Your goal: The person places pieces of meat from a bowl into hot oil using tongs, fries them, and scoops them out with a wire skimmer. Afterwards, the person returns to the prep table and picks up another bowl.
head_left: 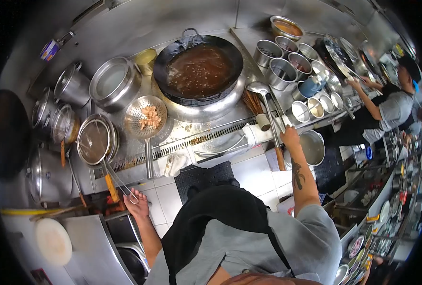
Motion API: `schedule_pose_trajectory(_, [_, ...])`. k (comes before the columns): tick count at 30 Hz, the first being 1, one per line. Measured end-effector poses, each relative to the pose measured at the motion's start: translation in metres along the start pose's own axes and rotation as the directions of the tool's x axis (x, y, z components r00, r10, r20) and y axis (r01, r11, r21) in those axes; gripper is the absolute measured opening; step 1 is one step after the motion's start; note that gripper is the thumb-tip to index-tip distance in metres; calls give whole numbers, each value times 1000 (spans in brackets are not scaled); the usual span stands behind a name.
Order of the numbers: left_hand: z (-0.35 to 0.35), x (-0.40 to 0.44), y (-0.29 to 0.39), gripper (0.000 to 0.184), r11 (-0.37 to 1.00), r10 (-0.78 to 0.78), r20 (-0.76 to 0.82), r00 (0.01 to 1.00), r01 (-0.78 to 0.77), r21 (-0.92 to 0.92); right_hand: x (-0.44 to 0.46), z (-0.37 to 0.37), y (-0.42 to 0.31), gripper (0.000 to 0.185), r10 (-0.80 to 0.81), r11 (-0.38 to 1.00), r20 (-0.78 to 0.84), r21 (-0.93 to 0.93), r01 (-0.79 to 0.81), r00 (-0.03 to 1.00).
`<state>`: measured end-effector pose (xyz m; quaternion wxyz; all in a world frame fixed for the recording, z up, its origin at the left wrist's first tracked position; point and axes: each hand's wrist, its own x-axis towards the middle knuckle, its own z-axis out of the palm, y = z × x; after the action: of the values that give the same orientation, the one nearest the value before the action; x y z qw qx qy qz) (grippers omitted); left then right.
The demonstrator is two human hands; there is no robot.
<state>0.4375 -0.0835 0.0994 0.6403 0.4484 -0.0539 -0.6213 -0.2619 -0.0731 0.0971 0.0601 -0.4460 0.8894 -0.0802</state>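
My left hand (137,203) has its fingers curled about the looped end of a long wire handle on a round mesh strainer (95,141), which sits over stacked strainers. My right hand (290,137) is closed around a long metal utensil (279,111) whose working end I cannot make out. Close beside it lies a ladle (258,88) with a wooden grip. A black wok (236,59) of bubbling dark brown liquid (199,69) sits on the burner. Left of it, a perforated skimmer (136,110) holds light-brown pieces (150,118), its metal handle projecting over the counter's front edge.
Several lidded pots (73,84) stand left, near a wide pot (111,78). Metal canisters (281,73) and small white cups (300,111) crowd the right counter. A bamboo brush (254,103) lies near the ladle. Another person (391,111) works at the far right.
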Motion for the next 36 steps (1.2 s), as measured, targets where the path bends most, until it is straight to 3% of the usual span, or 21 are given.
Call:
schedule_pose_trajectory(2, [12,-8,-5,55,998,-19,-54,998,15,-68,15,13,12,35,23,1000,72,13,-24,997])
schedule_pose_trajectory(4, [-1,-7,-13,62,989,-54,-2,999,53,-138,24,24,21,35,25,998,139,61,-34,990])
schedule_pose_trajectory(7, [-8,-19,-29,57,986,-72,-17,997,68,-155,12,3,24,33,-44,992,72,123,35,996])
schedule_pose_trajectory(10, [-52,-7,-62,53,970,-242,-69,968,244,19,-12,-19,38,30,-46,972,95,235,22,994])
schedule_pose_trajectory(13, [-51,-5,-93,49,871,-399,-195,896,437,226,-39,-32,55,26,-93,914,11,397,81,996])
schedule_pose_trajectory(16, [-53,10,-124,42,705,-500,-114,858,480,521,-66,-50,60,31,-38,826,-20,562,42,999])
schedule_pose_trajectory(18, [-47,28,-139,37,515,-566,-129,814,471,716,-99,-87,36,28,85,620,66,778,-105,994])
schedule_pose_trajectory(19, [-40,27,-138,32,507,-568,-77,820,422,752,-120,-107,19,25,172,540,100,822,-179,980])
schedule_pose_trajectory(22, [-22,44,-151,30,356,-604,-18,797,290,888,-186,-136,-23,29,121,74,112,990,-121,986])
schedule_pose_trajectory(24, [-5,39,-150,31,331,-662,50,748,232,915,-208,-128,-50,30,146,-58,169,985,-162,975])
schedule_pose_trajectory(27, [8,47,-162,30,174,-767,61,639,116,978,-226,-120,-81,28,251,64,199,973,-222,947])
schedule_pose_trajectory(30, [11,37,-162,27,170,-821,210,531,-123,978,-265,-121,-92,33,367,111,192,963,-247,910])
schedule_pose_trajectory(32, [-6,50,-169,25,476,-771,581,261,-372,797,-304,-123,-92,37,413,113,134,974,-197,901])
schedule_pose_trajectory(33, [-5,51,-170,25,513,-767,621,161,-428,744,-323,-123,-91,40,453,64,138,980,-187,881])
schedule_pose_trajectory(34, [-1,51,-173,25,513,-782,615,103,-453,729,-341,-123,-85,40,443,38,123,987,-155,888])
schedule_pose_trajectory(36, [7,48,-178,25,359,-864,484,138,-506,784,-377,-122,-76,34,433,-83,47,997,-13,900])
